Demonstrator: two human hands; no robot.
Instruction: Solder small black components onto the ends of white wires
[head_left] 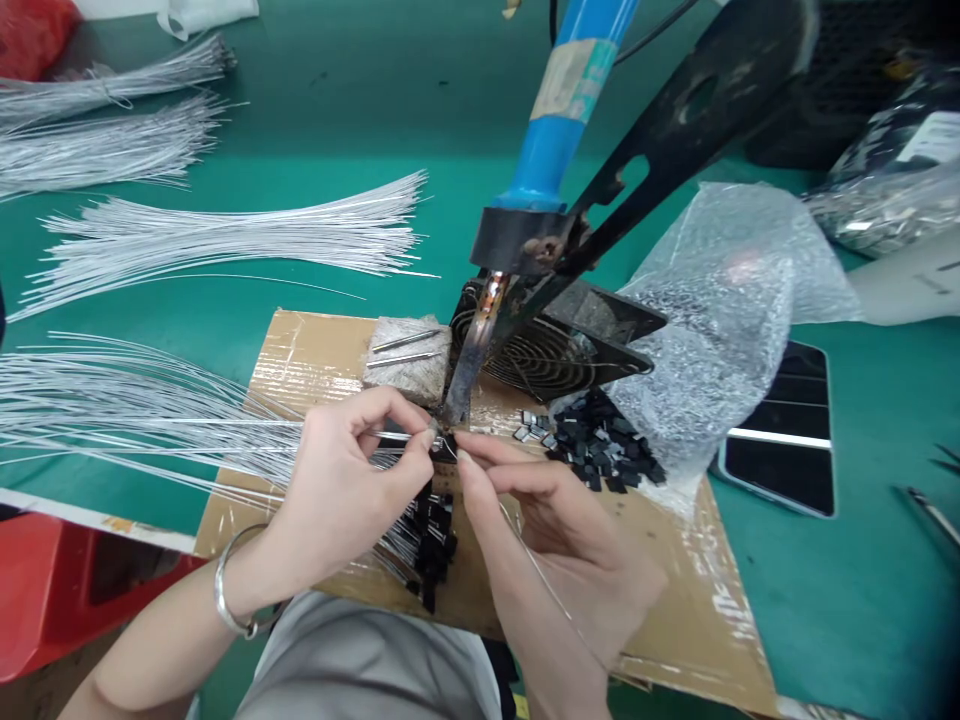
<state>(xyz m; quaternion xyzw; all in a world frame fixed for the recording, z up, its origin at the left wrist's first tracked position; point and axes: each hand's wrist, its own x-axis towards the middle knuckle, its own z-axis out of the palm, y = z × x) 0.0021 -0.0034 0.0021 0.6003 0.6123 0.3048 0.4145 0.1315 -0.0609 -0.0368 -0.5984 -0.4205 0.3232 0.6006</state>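
Observation:
My left hand (367, 470) is closed in a pinch on a thin grey wire (277, 424), just below the soldering iron's tip. My right hand (555, 540) is closed on a strand of solder wire (551, 590), which runs back across the palm. Between the fingertips is a small dark piece, partly hidden. Above the hands, the blue-handled soldering iron (472, 355) points down, fixed in a black metal holder (637, 150). Wires with black ends (435, 540) lie under my hands. To the right is a pile of small black connector-like parts (607, 440).
Cardboard (675, 600) covers the green table here. Behind the iron stands a black fan (540, 360), beside a grey pad (409, 370) with metal rods. Wire bundles (240, 235) lie left; bubble wrap (720, 300) and a phone (784, 430) are right. A red bin (45, 590) is lower left.

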